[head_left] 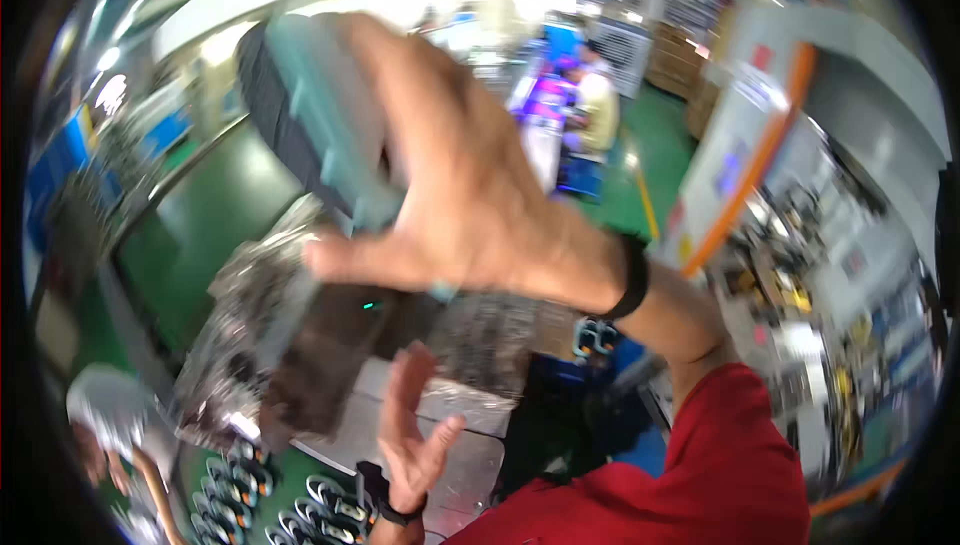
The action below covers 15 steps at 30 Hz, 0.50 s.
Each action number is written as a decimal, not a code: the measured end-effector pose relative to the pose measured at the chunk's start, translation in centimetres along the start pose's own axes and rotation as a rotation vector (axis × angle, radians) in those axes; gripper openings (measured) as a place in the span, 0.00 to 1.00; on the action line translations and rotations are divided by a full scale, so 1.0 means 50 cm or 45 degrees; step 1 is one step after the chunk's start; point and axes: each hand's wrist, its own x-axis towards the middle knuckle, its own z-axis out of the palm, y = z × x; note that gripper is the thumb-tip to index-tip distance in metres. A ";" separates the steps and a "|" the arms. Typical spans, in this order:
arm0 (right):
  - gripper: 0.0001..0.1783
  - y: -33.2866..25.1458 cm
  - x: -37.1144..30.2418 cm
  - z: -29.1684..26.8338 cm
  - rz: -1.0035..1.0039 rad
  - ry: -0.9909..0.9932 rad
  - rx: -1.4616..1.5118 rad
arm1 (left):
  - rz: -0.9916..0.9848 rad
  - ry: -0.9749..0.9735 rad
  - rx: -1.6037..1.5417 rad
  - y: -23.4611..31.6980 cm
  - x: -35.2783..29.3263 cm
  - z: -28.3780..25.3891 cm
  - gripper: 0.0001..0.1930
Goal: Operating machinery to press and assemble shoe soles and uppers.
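Head view took in a green floor and, to the right, a pale panel edged with an orange bar. Beyond the hands, a co-worker in a yellowish top was near a purple-lit bench; another in a grey cap showed at lower left. Bundles in clear wrap lay below the raised arm, near rows of shoes. A red sleeve led to the right hand, lifted high and blurred by motion; its fingers were closed around a teal, grey and dark shoe, held up at upper left above the bundles. The left hand was lower, well apart from that shoe, empty, fingers stretched upward and thumb spread away. Smallest were the black wristbands.
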 end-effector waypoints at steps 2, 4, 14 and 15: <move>0.67 -0.040 -0.092 -0.110 0.187 -0.091 -0.091 | 0.194 -0.115 -0.088 0.026 0.075 0.103 0.55; 0.68 -0.075 -0.187 -0.254 0.424 -0.165 -0.331 | 0.174 -0.241 -0.199 0.010 0.077 0.237 0.63; 0.39 -0.313 -0.712 -0.845 1.741 0.413 -0.201 | -0.727 -0.882 -0.864 -0.147 -0.138 0.799 0.28; 0.39 -0.356 -0.742 -0.878 1.954 0.685 -0.011 | -0.633 -1.019 -0.652 -0.179 -0.176 0.848 0.28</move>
